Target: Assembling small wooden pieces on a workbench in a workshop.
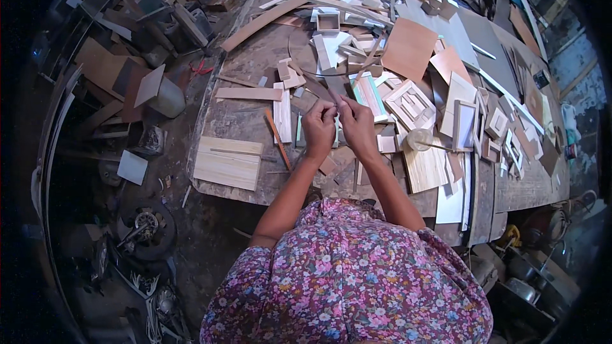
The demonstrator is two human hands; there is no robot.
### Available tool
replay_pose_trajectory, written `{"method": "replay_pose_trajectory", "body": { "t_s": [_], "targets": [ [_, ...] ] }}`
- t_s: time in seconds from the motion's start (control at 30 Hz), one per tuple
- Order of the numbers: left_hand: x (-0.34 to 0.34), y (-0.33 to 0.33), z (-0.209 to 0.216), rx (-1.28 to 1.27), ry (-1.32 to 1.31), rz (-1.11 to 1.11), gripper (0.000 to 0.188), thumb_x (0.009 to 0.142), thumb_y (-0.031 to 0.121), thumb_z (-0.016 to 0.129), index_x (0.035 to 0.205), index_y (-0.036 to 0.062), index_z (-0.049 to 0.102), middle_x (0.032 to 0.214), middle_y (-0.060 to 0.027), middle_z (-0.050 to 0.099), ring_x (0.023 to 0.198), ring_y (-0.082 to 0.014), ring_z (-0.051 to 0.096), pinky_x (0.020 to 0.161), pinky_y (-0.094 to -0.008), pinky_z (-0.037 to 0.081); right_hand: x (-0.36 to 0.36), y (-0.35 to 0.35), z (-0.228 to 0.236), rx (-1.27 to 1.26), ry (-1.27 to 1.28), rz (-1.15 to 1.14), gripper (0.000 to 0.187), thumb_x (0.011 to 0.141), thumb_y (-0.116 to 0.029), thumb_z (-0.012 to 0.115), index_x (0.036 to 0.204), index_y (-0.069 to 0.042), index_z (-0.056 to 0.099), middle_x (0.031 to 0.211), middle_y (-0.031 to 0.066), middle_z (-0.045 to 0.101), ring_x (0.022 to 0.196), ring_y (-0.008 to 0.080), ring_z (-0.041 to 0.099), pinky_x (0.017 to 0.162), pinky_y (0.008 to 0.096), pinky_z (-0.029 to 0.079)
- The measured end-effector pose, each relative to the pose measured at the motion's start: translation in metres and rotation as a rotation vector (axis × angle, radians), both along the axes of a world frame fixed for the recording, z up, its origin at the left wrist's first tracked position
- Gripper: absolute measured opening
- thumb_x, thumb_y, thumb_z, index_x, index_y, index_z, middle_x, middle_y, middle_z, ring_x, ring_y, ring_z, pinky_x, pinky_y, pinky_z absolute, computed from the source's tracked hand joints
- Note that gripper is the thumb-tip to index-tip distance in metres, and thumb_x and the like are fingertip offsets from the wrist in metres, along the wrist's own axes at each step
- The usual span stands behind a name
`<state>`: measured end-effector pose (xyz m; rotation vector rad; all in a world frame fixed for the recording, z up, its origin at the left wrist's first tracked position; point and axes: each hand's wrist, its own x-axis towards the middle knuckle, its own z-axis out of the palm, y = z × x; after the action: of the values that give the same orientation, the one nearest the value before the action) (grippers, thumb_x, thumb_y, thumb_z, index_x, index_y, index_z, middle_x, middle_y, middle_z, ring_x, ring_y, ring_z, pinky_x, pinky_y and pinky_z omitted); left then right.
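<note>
Two hands meet over the middle of a cluttered workbench point(255, 67): the left hand point(319, 129) and right hand point(357, 127) are raised side by side, fingertips pressed together around a thin strip of wood point(336, 89) that rises from the pinch toward the far side of the bench. Whether both hands actually grip it or one only steadies it is too small to tell.

One small open wooden box point(327, 21) sits at the far side of the bench; its inside looks bare. A pale round cup point(417, 139) with a stick in it stands just right of the right hand.

Near the left hand lie an orange pencil-like stick point(278, 140), a flat pale board point(227, 162) at the bench's near-left corner and a long curved plank point(280, 9) at the far left. Small frames point(464, 124) and a brown plywood square point(408, 48) crowd the right side. Offcuts cover most of the worn bench. The dirt floor point(185, 216) to the left holds scrap wood and a dark wheel-like part point(148, 226).
</note>
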<state>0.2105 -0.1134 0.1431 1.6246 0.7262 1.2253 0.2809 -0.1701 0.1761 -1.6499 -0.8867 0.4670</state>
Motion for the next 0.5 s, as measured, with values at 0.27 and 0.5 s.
{"method": "replay_pose_trajectory", "body": {
  "t_s": [0.27, 0.5],
  "targets": [
    [-0.003, 0.001, -0.002, 0.059, 0.042, -0.003, 0.004, 0.075, -0.001, 0.053, 0.071, -0.0014, 0.053, 0.058, -0.0097, 0.053, 0.052, -0.0128, 0.049, 0.050, -0.0274, 0.039, -0.010, -0.005, -0.004, 0.079, -0.221, -0.089, 0.032, 0.086, -0.022, 0.043, 0.103, 0.001, 0.057, 0.070, 0.0272, 0.054, 0.064, 0.0389, 0.056, 0.054, 0.0407, 0.043],
    [-0.007, 0.005, -0.004, 0.057, 0.098, 0.054, 0.007, 0.078, 0.001, 0.053, 0.072, -0.0017, 0.054, 0.059, -0.0024, 0.053, 0.056, -0.0063, 0.044, 0.051, -0.0247, 0.039, -0.019, -0.010, 0.010, -0.062, -0.238, -0.083, 0.029, 0.085, -0.020, 0.043, 0.105, -0.006, 0.058, 0.070, 0.0260, 0.054, 0.067, 0.0401, 0.055, 0.056, 0.0429, 0.043]
  ]
}}
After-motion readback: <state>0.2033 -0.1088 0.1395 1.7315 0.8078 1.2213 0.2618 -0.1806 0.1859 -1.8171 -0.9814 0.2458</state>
